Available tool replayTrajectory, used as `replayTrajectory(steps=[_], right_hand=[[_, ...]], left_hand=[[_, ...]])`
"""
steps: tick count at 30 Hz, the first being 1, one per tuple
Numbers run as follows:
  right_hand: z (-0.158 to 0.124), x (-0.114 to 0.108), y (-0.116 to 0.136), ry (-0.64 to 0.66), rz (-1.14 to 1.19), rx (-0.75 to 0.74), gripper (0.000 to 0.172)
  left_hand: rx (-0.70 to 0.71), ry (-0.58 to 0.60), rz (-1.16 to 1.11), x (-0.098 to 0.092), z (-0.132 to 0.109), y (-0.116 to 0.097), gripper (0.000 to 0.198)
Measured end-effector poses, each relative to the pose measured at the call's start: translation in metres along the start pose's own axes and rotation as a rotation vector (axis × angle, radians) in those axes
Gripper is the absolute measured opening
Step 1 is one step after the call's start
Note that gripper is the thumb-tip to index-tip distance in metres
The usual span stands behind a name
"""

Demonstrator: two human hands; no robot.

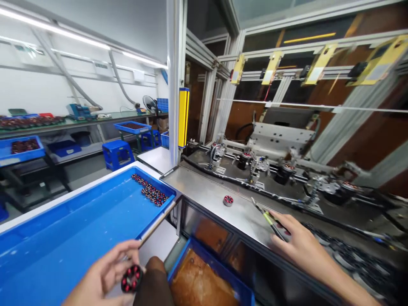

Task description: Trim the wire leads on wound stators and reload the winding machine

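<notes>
A motor stator, a black ring with red windings, sits in my left hand, whose fingers curl around it near the front of the blue tray. My right hand grips slim pliers with green and black handles; their pointed metal tip is over the steel ledge, angled up and to the left. Something dark red shows under that palm, too hidden to name. Left of the pliers' tip, another stator lies on the steel ledge, apart from both hands.
More stators lie in the far right corner of the blue tray. Behind the ledge, a machine has several fixtures. Dark rings crowd the right side. Below the ledge is a blue bin. A yellow bar lines the post.
</notes>
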State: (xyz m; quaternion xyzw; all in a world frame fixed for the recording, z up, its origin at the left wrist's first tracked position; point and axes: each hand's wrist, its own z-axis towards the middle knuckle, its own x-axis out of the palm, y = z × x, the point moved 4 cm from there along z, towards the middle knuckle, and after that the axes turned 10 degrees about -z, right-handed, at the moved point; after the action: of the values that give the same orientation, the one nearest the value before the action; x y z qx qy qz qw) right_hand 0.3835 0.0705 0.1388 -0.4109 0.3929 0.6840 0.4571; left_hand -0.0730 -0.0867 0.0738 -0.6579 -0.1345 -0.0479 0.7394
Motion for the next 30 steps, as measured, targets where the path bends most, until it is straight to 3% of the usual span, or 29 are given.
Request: replayTrajectory(steps=[2,5,9,13,18,30], right_hand=[[0.024,0.023,-0.014,0.014,-0.048,-0.016,0.055],[0.039,0.05,-0.023,-0.062,-0.097,-0.03,0.051],[0.041,0.066,-0.025,-0.123,-0.147,-0.053,0.054],[0.04,0.067,-0.026,-0.108,-0.175,-0.041,0.059],[0.039,0.066,-0.028,-0.101,-0.209,-0.059,0.056],[0.037,0.066,-0.031,-0.088,-0.202,-0.035,0.053]], left_hand=[[-0.007,0.014,0.293,-0.044,0.037,-0.008,0.065],[0.057,-0.204,0.623,-0.108,0.112,-0.008,0.057],[0.086,-0.328,0.747,-0.151,0.204,0.021,0.045],[0.063,-0.331,0.819,-0.164,0.259,0.057,0.029],[0.069,-0.287,0.83,-0.167,0.295,0.087,0.033],[0.161,-0.328,0.833,-0.154,0.3,0.104,0.044]])
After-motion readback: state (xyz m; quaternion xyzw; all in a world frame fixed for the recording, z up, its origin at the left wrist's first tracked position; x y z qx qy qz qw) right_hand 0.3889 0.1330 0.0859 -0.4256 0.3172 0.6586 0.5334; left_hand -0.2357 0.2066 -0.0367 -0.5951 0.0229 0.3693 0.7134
